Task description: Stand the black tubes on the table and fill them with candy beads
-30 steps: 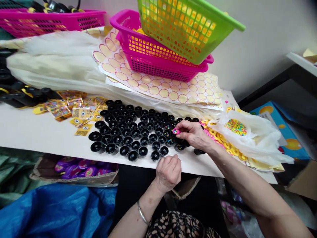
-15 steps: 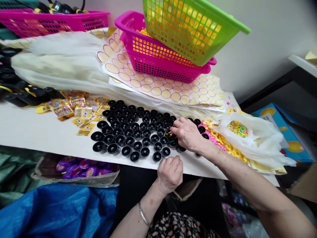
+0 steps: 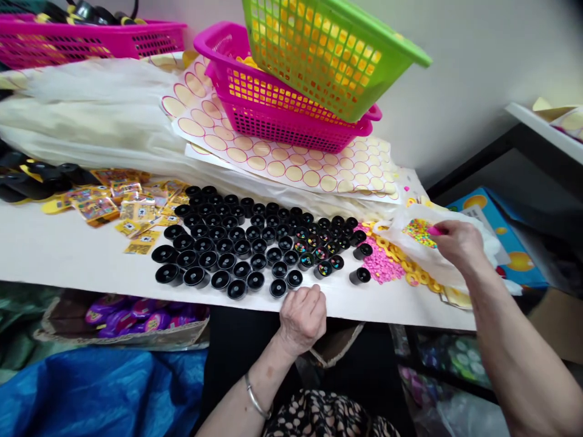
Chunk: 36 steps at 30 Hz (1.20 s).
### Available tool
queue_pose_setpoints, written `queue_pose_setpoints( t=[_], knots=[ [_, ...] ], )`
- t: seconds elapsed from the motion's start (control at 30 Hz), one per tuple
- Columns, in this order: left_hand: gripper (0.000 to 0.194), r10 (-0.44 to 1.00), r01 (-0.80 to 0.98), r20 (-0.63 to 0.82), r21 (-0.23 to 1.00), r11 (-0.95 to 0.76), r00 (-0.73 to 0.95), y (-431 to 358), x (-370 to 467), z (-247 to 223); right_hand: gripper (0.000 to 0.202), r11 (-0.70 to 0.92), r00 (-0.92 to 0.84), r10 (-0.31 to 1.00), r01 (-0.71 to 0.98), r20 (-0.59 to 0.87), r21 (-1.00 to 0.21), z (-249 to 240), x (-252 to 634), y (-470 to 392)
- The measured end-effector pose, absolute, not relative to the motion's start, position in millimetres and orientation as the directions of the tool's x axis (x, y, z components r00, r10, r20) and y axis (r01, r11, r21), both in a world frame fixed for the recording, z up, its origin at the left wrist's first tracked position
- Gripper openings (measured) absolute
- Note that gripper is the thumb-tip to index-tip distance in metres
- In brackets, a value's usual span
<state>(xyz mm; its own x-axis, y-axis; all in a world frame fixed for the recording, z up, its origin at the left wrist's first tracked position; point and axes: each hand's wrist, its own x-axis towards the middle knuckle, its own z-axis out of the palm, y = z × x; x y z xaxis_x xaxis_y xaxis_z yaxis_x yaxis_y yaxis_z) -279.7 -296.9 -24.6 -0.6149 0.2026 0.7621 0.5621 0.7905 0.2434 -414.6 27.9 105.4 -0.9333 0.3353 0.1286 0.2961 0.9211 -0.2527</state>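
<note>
My right hand (image 3: pixel 460 243) is closed on a small pink scoop (image 3: pixel 436 231), its end over the multicoloured beads (image 3: pixel 418 232) in an open white plastic bag (image 3: pixel 455 258). My left hand (image 3: pixel 303 318) rests as a closed fist at the table's front edge, just below the rows of small black cups (image 3: pixel 237 288); nothing shows in its fingers. Several cups toward the right, such as one black cup (image 3: pixel 324 274), have coloured beads inside. Others to the left look bare inside. A lone black cup (image 3: pixel 362 276) lies tilted apart from the group.
Pink pieces (image 3: pixel 385 262) and yellow rings (image 3: pixel 416 276) lie beside the bag. Small printed packets (image 3: pixel 132 212) are piled left of the cups. Behind stand a pink basket (image 3: pixel 286 124) and a green basket (image 3: pixel 364 100), on sheets of round stickers (image 3: pixel 277 169). A blue box (image 3: pixel 523 237) is at the right.
My right hand has moved from above the black cups rightward to the bag of beads, carrying the pink scoop. More beads now show in the cups it uncovered. My left fist stays at the edge.
</note>
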Motion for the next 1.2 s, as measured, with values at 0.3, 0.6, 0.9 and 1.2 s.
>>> queue_pose_setpoints(
  t=[0.3,0.6,0.9,1.2],
  knots=[
    [0.018,0.188,0.58,0.8,0.229,0.782,-0.57,-296.2,-285.1,-21.4,0.01,0.835,-0.974,0.226,0.205,-0.021,-0.511,74.1,-438.6,44.7],
    [0.021,0.189,0.583,0.816,0.209,0.785,-0.547,-295.3,-288.8,-18.6,0.027,0.654,-0.947,0.271,0.05,0.172,-0.755,70.8,-416.1,44.1],
    [0.022,0.192,0.608,0.805,0.243,0.756,-0.561,-297.1,-286.8,-15.1,0.014,0.772,-0.923,0.366,0.227,0.122,-0.594,78.7,-437.2,24.4],
    [0.036,0.021,0.646,0.848,0.387,0.658,-0.529,-327.1,-248.6,6.3,0.021,0.55,-0.945,0.296,0.049,0.14,-0.834,75.9,-427.0,33.5]
  ],
)
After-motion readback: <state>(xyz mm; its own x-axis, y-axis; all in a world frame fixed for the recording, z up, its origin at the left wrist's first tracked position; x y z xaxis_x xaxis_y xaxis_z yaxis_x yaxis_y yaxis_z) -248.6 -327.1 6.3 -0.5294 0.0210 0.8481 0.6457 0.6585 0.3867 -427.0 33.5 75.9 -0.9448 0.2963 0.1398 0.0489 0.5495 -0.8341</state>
